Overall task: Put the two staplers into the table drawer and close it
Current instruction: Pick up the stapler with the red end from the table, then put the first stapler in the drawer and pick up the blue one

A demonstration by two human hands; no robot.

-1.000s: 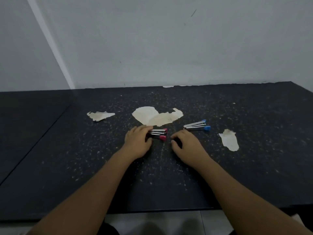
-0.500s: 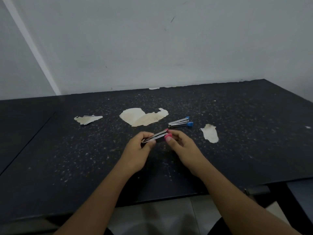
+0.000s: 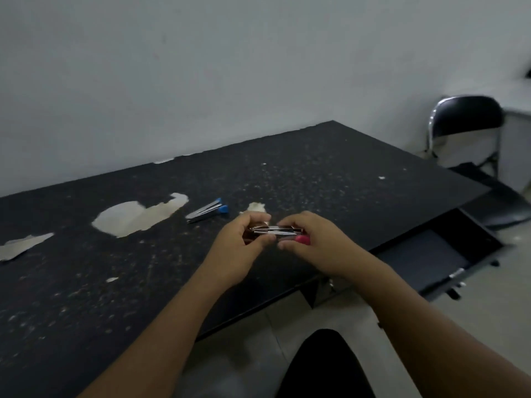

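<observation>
L hand (image 3: 241, 242) & R hand (image 3: 313, 245): both pinched on pink stapler (image 3: 277, 232), held level above table (image 3: 330, 173).
Blue stapler (image 3: 208, 210) flat on tabletop, just left of hands; drawer (image 3: 436, 248) open at R.

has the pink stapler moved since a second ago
Yes. The pink stapler lay on the table left of the blue stapler; now both hands hold it above the table, to the blue one's right, nearer the open drawer.
</observation>
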